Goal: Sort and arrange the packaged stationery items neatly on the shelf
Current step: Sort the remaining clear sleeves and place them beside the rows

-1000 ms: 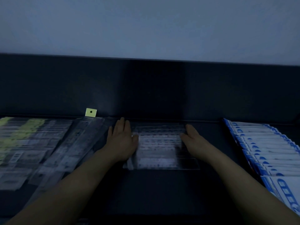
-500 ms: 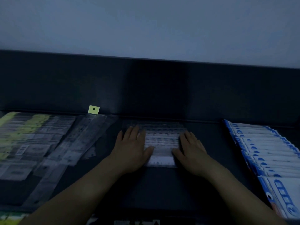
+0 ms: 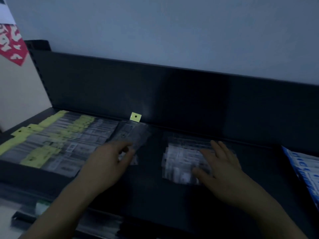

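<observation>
- Resting flat on the right part of the stack of small clear packets (image 3: 181,161), your right hand (image 3: 222,163) has straight, spread fingers; that grip is wide and holds nothing.
- The stack lies mid-shelf on the dark shelf (image 3: 172,207), close to the back panel (image 3: 189,94), fanned from the front toward the back.
- Your left hand (image 3: 110,159) is at the near end of the long clear packets (image 3: 133,135), 1 bare strip of shelf away from the stack.
- The long axis of those packets runs away from your left fingertips toward the back panel. It leans a little to the right and ends at the yellow hang tag (image 3: 135,116).
- The fingers of your left grip look loosely bent over the packet ends. The blur hides the contact, so I cannot tell whether you pinch them or only touch them.
- Of your 2 hands, the left is plainly the nearer to the long packets; the right is well apart from them.
- My guess is that the long packets are next, since they lie askew beside the yellow-headed packets (image 3: 51,140) on their left.
- Pulling or pushing along their length should straighten them; a sideways shove risks fanning the slippery sleeves.
- Farther right, the blue-printed packets (image 3: 307,168) are well apart from both hands.
</observation>
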The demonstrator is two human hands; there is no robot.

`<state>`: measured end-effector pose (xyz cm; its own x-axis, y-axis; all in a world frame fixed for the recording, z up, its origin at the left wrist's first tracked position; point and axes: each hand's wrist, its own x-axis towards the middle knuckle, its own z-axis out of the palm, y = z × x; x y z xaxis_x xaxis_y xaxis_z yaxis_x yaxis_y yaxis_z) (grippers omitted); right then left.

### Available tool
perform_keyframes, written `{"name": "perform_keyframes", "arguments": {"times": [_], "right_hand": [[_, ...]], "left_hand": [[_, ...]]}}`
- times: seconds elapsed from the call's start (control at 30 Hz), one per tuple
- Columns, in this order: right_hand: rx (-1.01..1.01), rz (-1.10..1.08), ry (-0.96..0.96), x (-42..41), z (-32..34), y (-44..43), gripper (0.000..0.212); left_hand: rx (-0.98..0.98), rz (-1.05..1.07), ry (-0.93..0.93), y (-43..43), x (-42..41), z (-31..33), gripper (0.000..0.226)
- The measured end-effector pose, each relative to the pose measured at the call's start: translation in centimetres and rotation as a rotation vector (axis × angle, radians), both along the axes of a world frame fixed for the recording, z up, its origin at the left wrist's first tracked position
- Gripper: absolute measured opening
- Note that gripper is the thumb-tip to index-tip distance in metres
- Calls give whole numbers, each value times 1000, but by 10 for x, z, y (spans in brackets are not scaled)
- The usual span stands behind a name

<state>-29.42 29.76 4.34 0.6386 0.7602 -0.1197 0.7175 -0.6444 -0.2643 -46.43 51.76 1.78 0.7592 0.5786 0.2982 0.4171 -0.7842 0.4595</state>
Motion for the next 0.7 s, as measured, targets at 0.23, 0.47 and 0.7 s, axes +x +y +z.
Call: {"name": "perform_keyframes", "arguments": {"times": [0.23,0.47,0.7], "right_hand": [[31,32,-48,-54,-14,86,62],[146,-91,18,-89,-39,169,38],[379,-192,-55,-101,-55,176,31]], "left_hand": [[-21,66,107,77,-21,-4,30],[-89,-97,320,110,3,-2,40],[-409,-210,318,122,14,-2,27]]}}
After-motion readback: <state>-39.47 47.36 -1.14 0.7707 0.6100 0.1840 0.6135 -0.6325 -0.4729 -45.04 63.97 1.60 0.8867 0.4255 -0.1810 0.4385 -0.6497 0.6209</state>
